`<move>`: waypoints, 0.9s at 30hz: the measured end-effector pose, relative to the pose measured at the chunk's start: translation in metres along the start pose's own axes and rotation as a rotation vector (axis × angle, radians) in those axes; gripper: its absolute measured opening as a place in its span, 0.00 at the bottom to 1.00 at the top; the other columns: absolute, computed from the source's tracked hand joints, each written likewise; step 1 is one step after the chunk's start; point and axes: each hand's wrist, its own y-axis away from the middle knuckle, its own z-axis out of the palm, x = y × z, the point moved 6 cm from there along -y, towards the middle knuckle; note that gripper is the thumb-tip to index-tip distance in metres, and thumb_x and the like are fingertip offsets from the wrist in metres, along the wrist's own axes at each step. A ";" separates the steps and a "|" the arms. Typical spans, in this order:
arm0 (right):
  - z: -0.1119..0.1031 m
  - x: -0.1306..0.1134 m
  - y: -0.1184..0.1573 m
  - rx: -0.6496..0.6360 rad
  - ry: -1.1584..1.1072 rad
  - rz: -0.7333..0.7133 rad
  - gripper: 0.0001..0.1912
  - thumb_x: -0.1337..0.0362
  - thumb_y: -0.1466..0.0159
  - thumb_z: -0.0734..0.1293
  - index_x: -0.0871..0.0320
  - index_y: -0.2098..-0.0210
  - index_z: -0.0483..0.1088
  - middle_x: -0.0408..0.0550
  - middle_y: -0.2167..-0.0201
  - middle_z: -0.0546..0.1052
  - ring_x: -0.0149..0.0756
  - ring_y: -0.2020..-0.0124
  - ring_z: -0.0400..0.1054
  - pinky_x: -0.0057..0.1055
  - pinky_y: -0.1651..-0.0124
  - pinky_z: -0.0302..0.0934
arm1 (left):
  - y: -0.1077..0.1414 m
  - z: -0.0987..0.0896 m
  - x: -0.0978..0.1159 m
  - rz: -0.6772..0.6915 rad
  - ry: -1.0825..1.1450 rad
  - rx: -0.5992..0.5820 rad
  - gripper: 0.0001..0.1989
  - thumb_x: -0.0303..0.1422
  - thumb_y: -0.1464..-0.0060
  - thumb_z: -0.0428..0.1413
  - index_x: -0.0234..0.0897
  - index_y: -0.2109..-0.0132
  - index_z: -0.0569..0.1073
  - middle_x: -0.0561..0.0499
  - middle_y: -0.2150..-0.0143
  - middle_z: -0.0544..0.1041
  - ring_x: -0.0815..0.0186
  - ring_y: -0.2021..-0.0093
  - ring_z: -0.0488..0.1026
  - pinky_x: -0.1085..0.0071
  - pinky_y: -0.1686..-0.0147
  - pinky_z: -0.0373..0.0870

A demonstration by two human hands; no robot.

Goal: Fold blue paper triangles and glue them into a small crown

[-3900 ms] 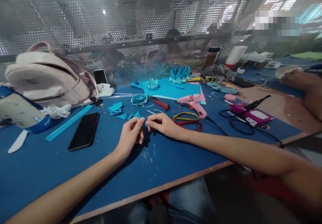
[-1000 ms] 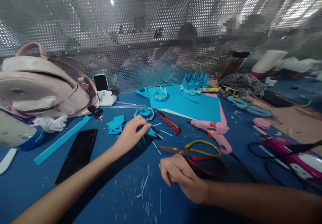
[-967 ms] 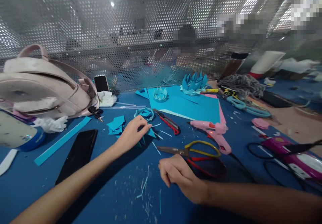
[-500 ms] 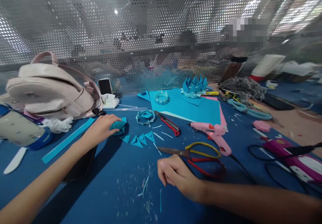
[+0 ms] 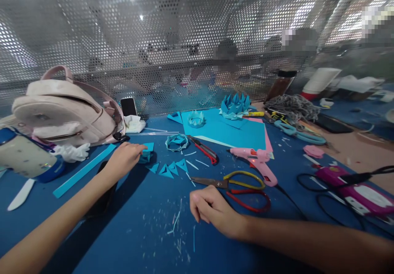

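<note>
My left hand (image 5: 124, 159) reaches over the table, its fingertips bunched on a small pile of folded blue paper pieces (image 5: 148, 153). The hand covers part of that pile. My right hand (image 5: 214, 210) rests on the blue table with its fingers curled in; nothing shows in it. Scissors (image 5: 226, 183) with one yellow and one red handle lie just beyond that hand. Between the hands, several blue paper triangles (image 5: 168, 169) lie in a row. Behind them sits a pale blue ring of folded paper (image 5: 177, 142).
A red box cutter (image 5: 205, 150) and a pink glue gun (image 5: 254, 159) lie ahead. Blue sheets (image 5: 215, 132) carry a small paper crown (image 5: 196, 119) and a larger spiky one (image 5: 235, 106). At left are a backpack (image 5: 61, 109), a cup (image 5: 27, 155) and a dark phone (image 5: 103, 196).
My left hand has drawn its fingers together and slightly back at the pile, uncovering more blue paper. My right hand stays curled in nearly the same place. The view has shifted a little.
</note>
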 end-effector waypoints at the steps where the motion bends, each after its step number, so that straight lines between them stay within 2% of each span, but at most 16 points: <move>1: 0.000 0.000 0.000 0.000 -0.001 0.004 0.33 0.46 0.27 0.53 0.60 0.81 0.64 0.38 0.86 0.60 0.25 0.83 0.55 0.25 0.76 0.49 | 0.000 -0.003 0.000 -0.007 -0.014 0.006 0.12 0.36 0.35 0.55 0.34 0.48 0.72 0.46 0.52 0.76 0.61 0.56 0.76 0.58 0.54 0.74; 5: -0.001 -0.002 -0.001 0.003 -0.010 0.028 0.32 0.47 0.27 0.53 0.60 0.81 0.64 0.38 0.86 0.60 0.25 0.82 0.54 0.24 0.76 0.49 | 0.001 -0.017 0.000 -0.020 -0.045 0.031 0.13 0.34 0.34 0.55 0.35 0.46 0.71 0.46 0.53 0.76 0.60 0.54 0.76 0.56 0.52 0.74; 8: -0.001 -0.002 0.000 -0.001 -0.022 0.048 0.32 0.46 0.28 0.54 0.59 0.80 0.64 0.38 0.85 0.60 0.25 0.82 0.54 0.24 0.77 0.48 | 0.000 -0.019 -0.001 -0.010 -0.050 0.025 0.13 0.34 0.35 0.55 0.35 0.46 0.71 0.46 0.51 0.75 0.59 0.52 0.75 0.55 0.51 0.73; 13: -0.001 0.000 0.000 0.005 -0.033 0.061 0.33 0.44 0.29 0.54 0.60 0.81 0.64 0.38 0.86 0.60 0.25 0.83 0.54 0.24 0.77 0.48 | -0.008 0.000 -0.007 -0.029 -0.032 0.011 0.15 0.36 0.35 0.56 0.35 0.44 0.70 0.44 0.46 0.73 0.58 0.51 0.75 0.56 0.52 0.74; 16: -0.002 0.000 0.000 0.012 -0.028 0.069 0.33 0.44 0.29 0.54 0.60 0.81 0.64 0.38 0.86 0.60 0.25 0.83 0.54 0.24 0.77 0.49 | -0.017 0.013 -0.008 -0.048 -0.011 0.011 0.16 0.37 0.35 0.56 0.36 0.44 0.70 0.44 0.46 0.73 0.58 0.52 0.75 0.56 0.53 0.75; 19: -0.003 -0.001 0.000 0.017 -0.024 0.078 0.33 0.45 0.29 0.54 0.60 0.81 0.65 0.38 0.86 0.60 0.25 0.83 0.54 0.24 0.77 0.49 | -0.025 0.019 -0.007 -0.065 0.035 0.039 0.16 0.37 0.36 0.56 0.35 0.45 0.70 0.44 0.47 0.73 0.58 0.52 0.75 0.56 0.53 0.75; 23: -0.002 -0.002 0.001 0.015 -0.021 0.082 0.32 0.44 0.29 0.55 0.60 0.81 0.64 0.38 0.86 0.60 0.25 0.83 0.54 0.23 0.77 0.49 | -0.029 0.010 -0.009 -0.102 0.170 0.141 0.15 0.37 0.35 0.56 0.35 0.45 0.71 0.44 0.47 0.73 0.58 0.52 0.74 0.56 0.53 0.74; 27: -0.003 0.000 0.002 0.021 -0.017 0.081 0.32 0.46 0.28 0.54 0.60 0.80 0.65 0.38 0.86 0.60 0.25 0.83 0.54 0.23 0.77 0.49 | -0.022 -0.014 -0.008 -0.159 0.398 0.303 0.14 0.38 0.36 0.56 0.34 0.47 0.72 0.45 0.49 0.75 0.59 0.52 0.75 0.56 0.52 0.74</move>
